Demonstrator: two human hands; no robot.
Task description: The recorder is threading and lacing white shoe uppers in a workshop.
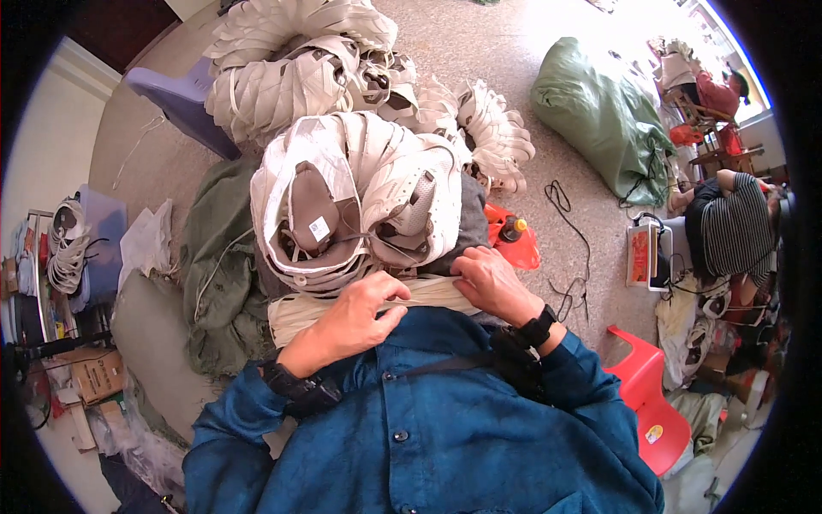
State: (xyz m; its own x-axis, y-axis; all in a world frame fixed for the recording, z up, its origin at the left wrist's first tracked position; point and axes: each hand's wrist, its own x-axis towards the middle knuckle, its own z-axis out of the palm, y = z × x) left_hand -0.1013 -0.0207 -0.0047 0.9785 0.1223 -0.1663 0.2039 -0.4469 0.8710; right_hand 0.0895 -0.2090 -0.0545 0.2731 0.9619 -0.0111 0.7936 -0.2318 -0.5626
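A bundle of long cream shoelaces (291, 319) lies across my lap. My left hand (353, 313) is closed in a loose pinch at the middle of the bundle, with strands at its fingertips. At the bundle's right end, my right hand (495, 281) has its fingers bent down and closed on the laces. Just beyond both hands rests a curved stack of white and grey-brown shoe uppers (364, 184), nested into one another. Two of them face me, showing brown linings and a small white label. How many strands each hand holds is hidden.
More stacked shoe uppers (291, 94) lie beyond, beside a purple chair (184, 98). Green sacks (218, 265) stand left, another green sack (599, 116) far right. A red bag (518, 250) with a bottle, black cord (565, 201) and red chair (646, 394) are right. Other people (736, 227) sit far right.
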